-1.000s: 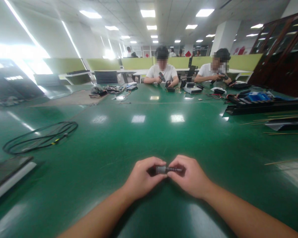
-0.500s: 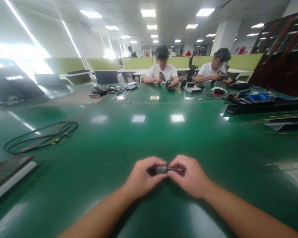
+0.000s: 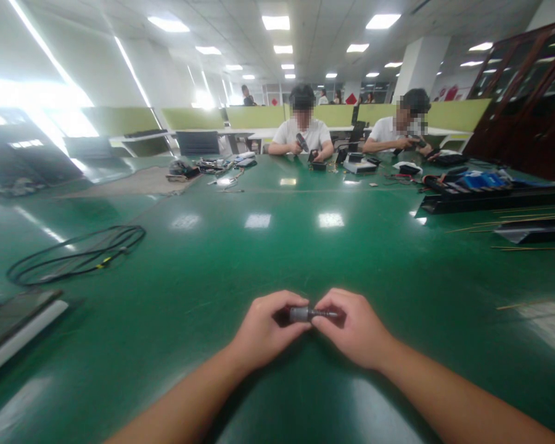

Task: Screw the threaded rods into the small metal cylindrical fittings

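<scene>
Just over the green table, near its front, my two hands meet at a small metal part (image 3: 300, 314). It has a grey cylindrical body on the left and a thin, ridged, screw-like shaft (image 3: 326, 314) pointing right; its exact kind is not clear. The thumb and fingers of my left hand (image 3: 267, 324) close around the cylinder. My right hand (image 3: 354, 327) pinches the shaft close to where it joins the body. The part lies roughly level, and the fingertips hide some of it.
A coiled black cable (image 3: 76, 256) and a flat dark panel with a white edge (image 3: 23, 333) lie at left. On the right are black metal channels (image 3: 490, 200) and thin rods (image 3: 531, 219). Across the table two people sit among tools and electronic parts (image 3: 361, 163).
My hands and the metal part stay almost exactly where they were, with the same grip. The co-worker at right has shifted slightly.
</scene>
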Motion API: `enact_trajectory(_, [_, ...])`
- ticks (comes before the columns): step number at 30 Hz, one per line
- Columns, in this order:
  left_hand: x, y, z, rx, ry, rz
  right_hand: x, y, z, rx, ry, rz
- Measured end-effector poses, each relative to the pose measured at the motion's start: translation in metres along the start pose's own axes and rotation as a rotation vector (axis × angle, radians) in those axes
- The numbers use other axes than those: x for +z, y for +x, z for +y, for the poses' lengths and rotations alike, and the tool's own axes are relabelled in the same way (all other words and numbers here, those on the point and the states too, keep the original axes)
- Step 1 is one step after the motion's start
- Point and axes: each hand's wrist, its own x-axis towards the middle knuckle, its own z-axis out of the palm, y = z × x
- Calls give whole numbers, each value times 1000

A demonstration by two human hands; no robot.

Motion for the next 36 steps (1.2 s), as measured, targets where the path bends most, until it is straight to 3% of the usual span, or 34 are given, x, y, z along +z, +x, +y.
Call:
enact_trajectory(17, [-2, 2, 1, -68, 17, 21, -1, 1, 2, 48, -37, 11])
enact_trajectory(36, [-1, 6, -1, -242, -68, 22, -2, 4, 6, 77, -41, 48])
